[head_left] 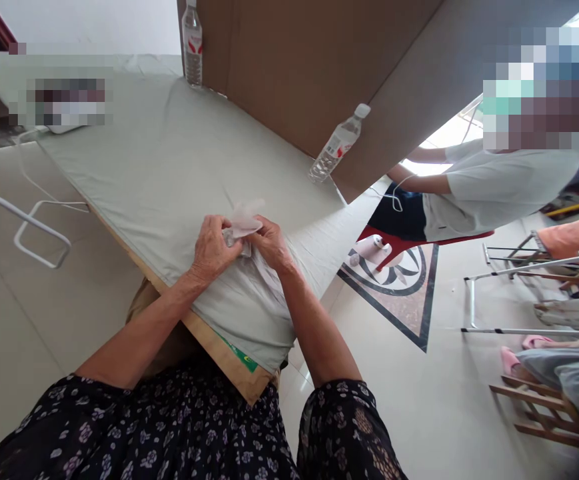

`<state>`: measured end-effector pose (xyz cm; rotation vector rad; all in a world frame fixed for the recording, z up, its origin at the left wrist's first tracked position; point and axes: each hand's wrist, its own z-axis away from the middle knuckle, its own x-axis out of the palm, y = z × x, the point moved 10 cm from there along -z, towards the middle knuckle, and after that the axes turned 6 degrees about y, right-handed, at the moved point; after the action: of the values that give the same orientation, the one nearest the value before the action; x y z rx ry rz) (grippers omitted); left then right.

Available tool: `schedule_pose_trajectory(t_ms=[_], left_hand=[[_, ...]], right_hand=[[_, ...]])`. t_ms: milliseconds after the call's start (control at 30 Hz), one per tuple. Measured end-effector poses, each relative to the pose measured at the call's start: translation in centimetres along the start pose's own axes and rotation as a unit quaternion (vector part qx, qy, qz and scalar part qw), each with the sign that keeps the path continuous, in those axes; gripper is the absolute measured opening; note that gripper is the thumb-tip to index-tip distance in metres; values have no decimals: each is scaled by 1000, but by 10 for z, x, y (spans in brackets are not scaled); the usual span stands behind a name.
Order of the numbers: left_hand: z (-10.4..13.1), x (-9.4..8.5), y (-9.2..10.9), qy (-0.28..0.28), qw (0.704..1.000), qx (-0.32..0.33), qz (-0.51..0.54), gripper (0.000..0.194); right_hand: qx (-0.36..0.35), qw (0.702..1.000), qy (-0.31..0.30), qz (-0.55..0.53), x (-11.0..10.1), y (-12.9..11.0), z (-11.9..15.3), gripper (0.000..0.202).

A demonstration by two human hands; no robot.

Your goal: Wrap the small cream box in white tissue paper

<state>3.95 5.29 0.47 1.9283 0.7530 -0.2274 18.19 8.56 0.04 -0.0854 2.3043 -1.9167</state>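
Over the near part of a table with a pale grey-green cloth (134, 160), both my hands meet at a thin, whitish, translucent piece of material (245, 220). My left hand (214, 250) has its fingers closed on the crumpled left side of it. From the right, my right hand (270, 243) pinches the same piece. Some of the material hangs below my fingers. Whether anything is inside it cannot be made out.
A large brown cardboard panel (289, 73) stands across the table's far side. One clear bottle (194, 47) is upright by it; another bottle (338, 147) appears tilted. A seated person in a white shirt (504, 190) is at the right.
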Motion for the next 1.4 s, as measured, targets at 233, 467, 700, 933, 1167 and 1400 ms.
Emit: schedule_pose_trajectory(t_ms=[233, 467, 700, 933, 1167, 1400], left_hand=[[-5, 7, 8, -81, 993, 66, 60, 40], [-4, 11, 6, -150, 982, 56, 98, 16], [3, 4, 10, -254, 960, 60, 103, 39], [-1, 0, 9, -295, 950, 1, 103, 49], [13, 11, 3, -328, 914, -111, 212, 52], [9, 17, 9, -336, 900, -125, 249, 51]], right_hand=[[-102, 986, -40, 126, -5, -17, 16, 22], [-189, 946, -94, 248, 1, -23, 47, 43], [-210, 929, -41, 303, 2, -12, 48, 39], [-26, 995, -21, 95, -5, 1, 33, 40], [43, 991, -10, 125, -5, 12, 40, 47], [-74, 955, 131, 254, -32, -14, 59, 47]])
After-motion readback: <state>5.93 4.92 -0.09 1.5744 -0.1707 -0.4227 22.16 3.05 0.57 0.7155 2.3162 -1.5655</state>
